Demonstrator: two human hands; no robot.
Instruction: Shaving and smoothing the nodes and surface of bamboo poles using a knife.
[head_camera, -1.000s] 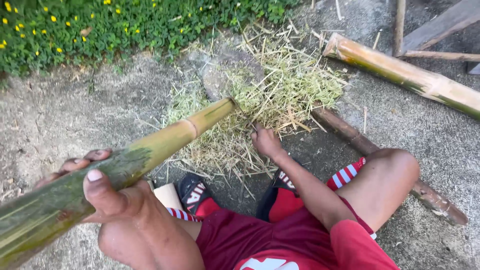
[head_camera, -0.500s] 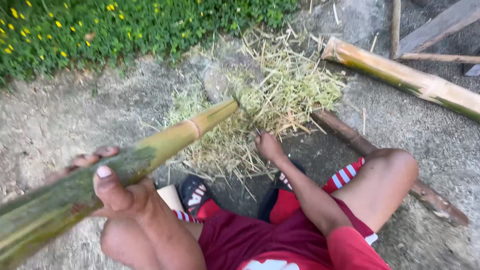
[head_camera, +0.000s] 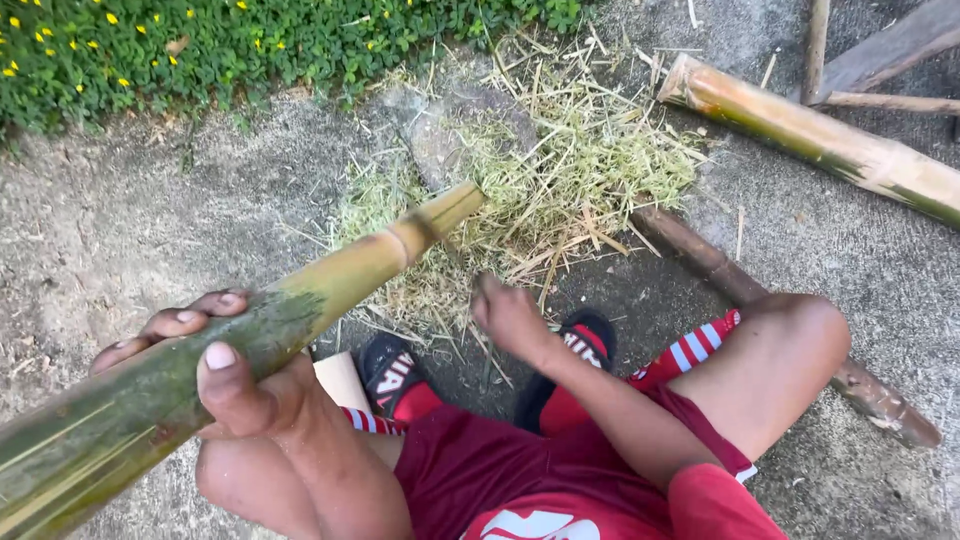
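My left hand (head_camera: 215, 375) grips a thick green-and-tan bamboo pole (head_camera: 330, 280) from below, thumb over its top. The pole slants from the lower left up to its cut end over a heap of straw-like bamboo shavings (head_camera: 560, 185). My right hand (head_camera: 510, 315) reaches down toward the ground at the near edge of the shavings, fingers curled; whether it holds anything is hidden. I am squatting, in red shorts and red-and-black sandals (head_camera: 395, 375).
A second bamboo pole (head_camera: 820, 135) lies at the upper right. A thin brown stick (head_camera: 720, 270) runs under my right knee. Wooden planks (head_camera: 880, 50) lie at the top right. Green plants with yellow flowers (head_camera: 200, 45) border the concrete ground at the top.
My right hand has drawn back slightly toward me from the shavings. The bamboo pole has shifted a little in my left hand.
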